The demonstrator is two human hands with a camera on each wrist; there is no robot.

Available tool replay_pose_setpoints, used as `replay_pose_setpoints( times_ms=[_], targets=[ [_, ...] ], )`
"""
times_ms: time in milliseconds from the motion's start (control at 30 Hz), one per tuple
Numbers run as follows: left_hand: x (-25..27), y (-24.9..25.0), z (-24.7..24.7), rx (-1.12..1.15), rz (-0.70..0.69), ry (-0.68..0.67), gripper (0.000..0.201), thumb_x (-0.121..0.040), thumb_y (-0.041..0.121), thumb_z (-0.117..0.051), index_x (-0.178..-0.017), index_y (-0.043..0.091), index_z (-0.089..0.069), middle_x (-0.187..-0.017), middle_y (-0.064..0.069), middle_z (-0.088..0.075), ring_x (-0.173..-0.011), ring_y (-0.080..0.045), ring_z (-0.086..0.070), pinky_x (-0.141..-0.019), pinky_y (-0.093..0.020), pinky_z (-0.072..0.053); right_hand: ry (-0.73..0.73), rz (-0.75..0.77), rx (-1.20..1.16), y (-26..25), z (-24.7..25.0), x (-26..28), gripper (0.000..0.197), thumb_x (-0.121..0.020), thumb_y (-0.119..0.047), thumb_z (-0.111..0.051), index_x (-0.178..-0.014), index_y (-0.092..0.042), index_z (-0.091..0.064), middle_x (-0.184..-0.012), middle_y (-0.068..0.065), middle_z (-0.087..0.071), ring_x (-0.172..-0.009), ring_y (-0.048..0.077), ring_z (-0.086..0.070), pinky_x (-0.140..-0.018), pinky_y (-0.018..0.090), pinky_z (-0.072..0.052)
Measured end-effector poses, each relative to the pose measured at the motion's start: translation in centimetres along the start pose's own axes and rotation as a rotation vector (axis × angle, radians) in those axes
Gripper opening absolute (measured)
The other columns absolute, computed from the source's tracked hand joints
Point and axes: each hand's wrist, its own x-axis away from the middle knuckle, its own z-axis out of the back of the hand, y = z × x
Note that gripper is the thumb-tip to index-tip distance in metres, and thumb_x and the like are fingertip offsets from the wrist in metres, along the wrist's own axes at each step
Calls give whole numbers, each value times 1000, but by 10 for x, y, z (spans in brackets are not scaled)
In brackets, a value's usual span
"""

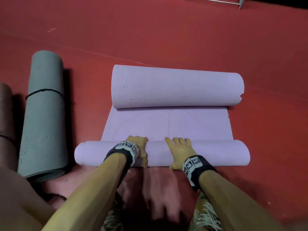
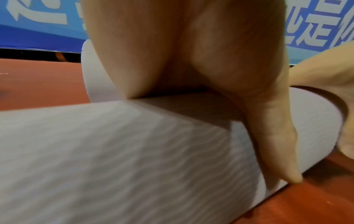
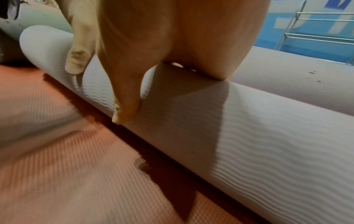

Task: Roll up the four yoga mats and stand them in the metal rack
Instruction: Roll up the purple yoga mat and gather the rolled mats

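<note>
A lilac yoga mat lies on the red floor, curled up at both ends. Its far roll is thick; its near roll is thinner and lies under both hands. My left hand presses on top of the near roll, fingers draped over its far side and thumb on the near side. My right hand rests flat beside it with fingers spread. In the wrist views the left palm and the right palm sit on the ribbed roll. The metal rack stands at the far top edge.
A grey rolled mat with a black band lies to the left, and a brownish rolled mat beyond it at the frame edge. A pink mat lies flat under my arms, by my shoes. A blue banner backs the floor.
</note>
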Motion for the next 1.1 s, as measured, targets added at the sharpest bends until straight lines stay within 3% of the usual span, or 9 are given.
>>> replay_pose_setpoints(
  times_ms=[133,233,300,400,500,667,800,967,1100],
  targets=[
    [4,2,-7,-18,-12,41,93,-43,55,-86,-122,25,-48,-116,-1,-60,-109,-23,-58,-95,-37,-38,-68,-21,-43,2,12,-12,93,-56,-32,-84,-135,-22,-35,-121,8,-53,-112,28,-49,-99,43,-31],
    [12,4,-19,-105,-50,175,117,-52,66,-79,-145,19,-27,-131,-4,-49,-120,-27,-48,-104,-42,-32,-166,-41,-74,6,24,-24,99,-51,-32,-88,-136,-23,-39,-120,8,-57,-112,29,-53,-98,42,-33],
    [20,7,-30,-176,-53,293,124,-57,70,-72,-151,13,-15,-138,-7,-43,-125,-29,-43,-108,-45,-27,-239,-51,-108,11,34,-35,103,-46,-33,-90,-136,-26,-42,-121,6,-60,-111,29,-57,-95,38,-38],
    [26,8,-41,-239,-34,373,118,-63,66,-69,-151,10,-14,-139,-9,-40,-125,-31,-40,-109,-49,-24,-342,-57,-165,13,47,-47,107,-38,-34,-91,-135,-34,-45,-125,3,-62,-109,28,-60,-91,34,-50],
    [23,9,-39,-233,-37,362,100,-65,59,-67,-143,13,-26,-130,-7,-47,-116,-30,-45,-101,-46,-28,-387,-61,-152,11,44,-48,113,-41,-35,-91,-141,-33,-37,-131,4,-57,-115,30,-56,-96,38,-44],
    [11,9,-18,-160,0,220,88,-54,52,-79,-125,18,-41,-117,-5,-54,-109,-27,-51,-97,-43,-31,-249,-47,-80,8,32,-36,118,-56,-44,-88,-151,-28,-20,-140,7,-44,-127,30,-42,-104,46,-28],
    [-3,2,6,-18,12,72,86,-43,49,-88,-115,23,-49,-109,-3,-61,-104,-25,-58,-94,-41,-33,-41,-5,-8,5,16,-19,122,-56,-52,-84,-152,-22,-14,-140,8,-40,-129,29,-37,-110,47,-22],
    [-5,3,5,-29,15,36,97,-44,52,-88,-125,23,-44,-119,-3,-55,-113,-24,-52,-98,-42,-32,-1,-38,-10,1,11,-18,107,-54,-35,-85,-143,-23,-26,-129,7,-46,-120,28,-43,-106,45,-25],
    [4,4,-6,-93,-23,150,112,-50,62,-82,-141,21,-31,-131,-4,-48,-121,-26,-45,-103,-43,-30,-87,-45,-30,4,27,-31,101,-50,-30,-86,-137,-24,-35,-120,7,-54,-112,28,-49,-98,43,-31]
  ],
)
